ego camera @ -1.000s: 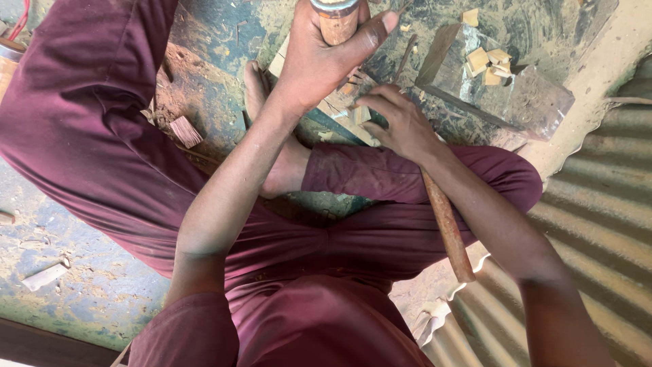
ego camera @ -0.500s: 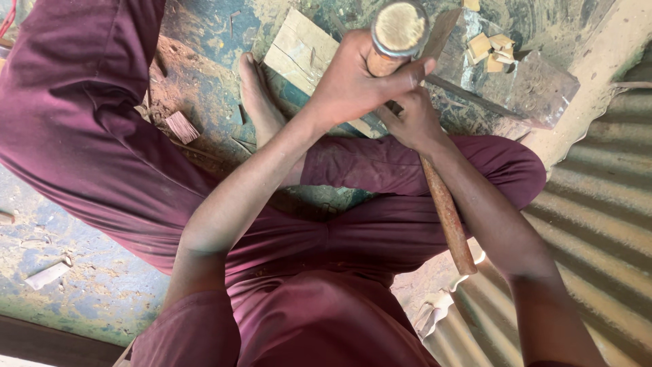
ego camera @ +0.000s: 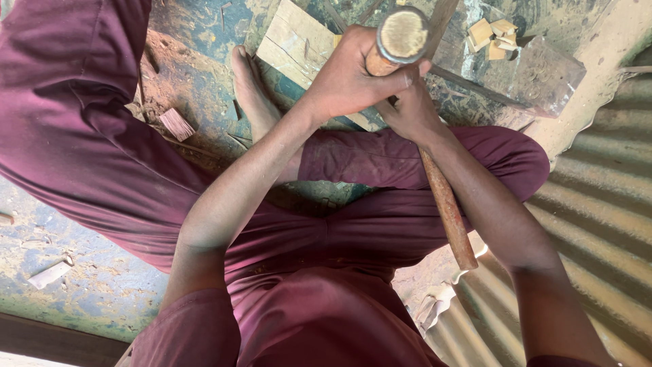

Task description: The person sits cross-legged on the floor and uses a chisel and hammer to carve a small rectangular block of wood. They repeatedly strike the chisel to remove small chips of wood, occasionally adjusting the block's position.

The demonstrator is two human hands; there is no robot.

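The left hand [ego camera: 350,78] is clenched round a round-ended wooden tool [ego camera: 401,37]; the right hand [ego camera: 411,112] is closed on a long wooden handle [ego camera: 445,204]. The pale wooden block [ego camera: 299,41] below is seen uncarved, cutting apparently barely begun.

Both arms reach forward over crossed legs. The left hand [ego camera: 350,81] is curled in a closed grip, thumb on top; the right hand [ego camera: 411,112] sits just beneath, fingers closed, touching it.

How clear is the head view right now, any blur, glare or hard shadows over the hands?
Head view: sharp, no motion blur on the left hand or right hand; soft, even shade, no glare; the chisel handle end is crisp; the hammer handle is clear; slight wide-angle stretch at the edges.
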